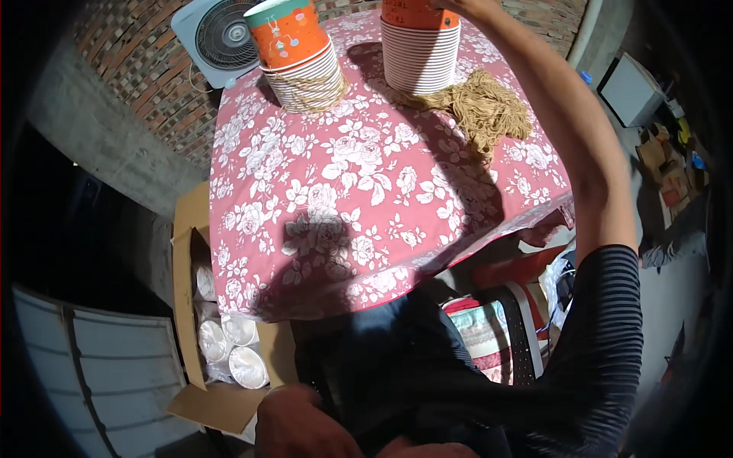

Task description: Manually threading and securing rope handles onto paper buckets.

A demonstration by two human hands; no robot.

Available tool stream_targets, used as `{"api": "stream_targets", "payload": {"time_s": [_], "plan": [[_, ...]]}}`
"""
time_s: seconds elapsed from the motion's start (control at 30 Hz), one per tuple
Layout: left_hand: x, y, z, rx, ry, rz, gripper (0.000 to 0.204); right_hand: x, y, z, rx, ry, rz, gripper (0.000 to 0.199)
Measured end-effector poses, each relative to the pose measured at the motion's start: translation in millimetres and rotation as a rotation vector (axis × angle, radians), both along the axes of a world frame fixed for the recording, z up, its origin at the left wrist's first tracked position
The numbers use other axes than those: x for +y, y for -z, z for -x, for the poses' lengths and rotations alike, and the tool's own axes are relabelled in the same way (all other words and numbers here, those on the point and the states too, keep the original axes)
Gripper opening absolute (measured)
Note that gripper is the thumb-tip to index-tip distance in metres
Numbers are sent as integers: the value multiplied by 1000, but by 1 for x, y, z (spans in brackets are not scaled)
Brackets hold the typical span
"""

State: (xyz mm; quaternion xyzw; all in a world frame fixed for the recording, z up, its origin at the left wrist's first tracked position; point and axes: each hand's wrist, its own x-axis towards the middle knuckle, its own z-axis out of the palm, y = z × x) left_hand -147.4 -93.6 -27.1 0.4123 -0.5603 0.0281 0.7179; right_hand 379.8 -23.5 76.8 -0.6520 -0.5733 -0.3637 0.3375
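Two stacks of nested paper buckets, one beneath the right hand

Reaching along the right side of the cloth-covered desk [366,202] with the right hand [458,5], up to the right-hand stack of orange paper buckets [421,57]. Touching the uppermost bucket, apparently, perhaps steadying a tall column; cropped at the upper edge, so impossible to tell finger spread or grip. Low near the lap, the left hand [301,424], blurred: cannot tell how far open, or whether holding anything.

Nested mouth-down, seemingly, with pale rims banked below one exposed orange wall: compact, likely good for keeping each column straight. Farther left, a tilted-looking left-hand stack of orange paper buckets [298,59], with cord strands [313,93] across the lower rims, probably holding the column together. Against the right-hand base, a loose heap of tan twine [489,114], handy but liable to snag.

Behind the far left corner, a box fan [233,33] before a brick wall [145,46]. Beside the near left edge, an open cardboard box [214,408] of wrapped white cups [248,368], flap jutting out. Under the near edge, patterned fabric [485,328], crowding the legroom. Blocking part of the view: a striped sleeve [611,305].
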Motion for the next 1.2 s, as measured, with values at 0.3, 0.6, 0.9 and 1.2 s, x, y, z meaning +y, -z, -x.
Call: {"api": "stream_targets", "payload": {"time_s": [0.3,0.6,0.9,1.2], "plan": [[32,14,15,529,367,-106,35,-2,-30,-20,90,362,61,17],[-92,16,-14,-506,2370,2143,15,-13,-33,-42,62,291,50,20],[109,-6,-230,62,3601,2529,39,-25,-53,-33,61,267,122,24],[130,15,-376,996,3265,1816,12,5,-38,-9,90,197,114,19]]}}
